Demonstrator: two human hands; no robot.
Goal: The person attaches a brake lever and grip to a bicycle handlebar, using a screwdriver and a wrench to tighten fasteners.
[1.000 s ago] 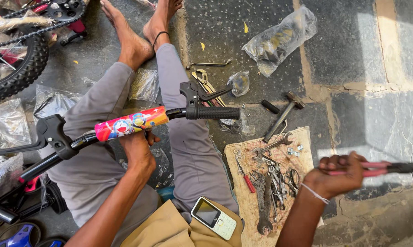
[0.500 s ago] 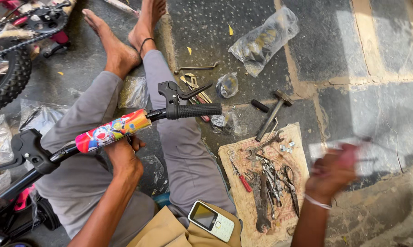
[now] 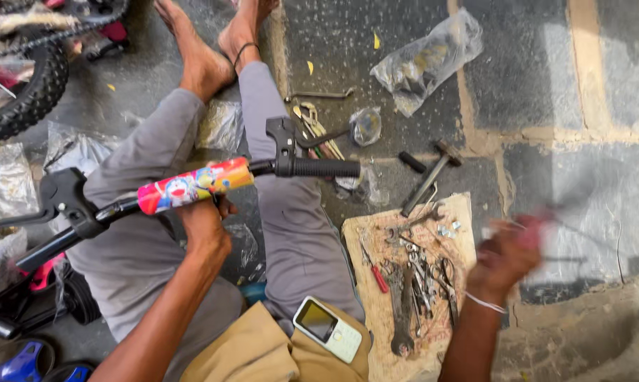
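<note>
A black bicycle handlebar with a colourful cartoon-printed pad lies across my lap. My left hand grips the bar from below, just under the pad. The bar's black rubber grip and brake lever stick out to the right. My right hand is blurred by motion at the right edge of a wooden board. It is closed on a red-handled tool, whose shape is smeared.
The board carries several spanners, pliers and a red screwdriver. A hammer lies above the board and a clear plastic bag beyond it. A small phone rests on my lap. A bicycle tyre stands at the far left.
My right hand has swung the red-handled tool in from the right and is now blurred beside the board. The handlebar stays in my left hand and has barely shifted.
</note>
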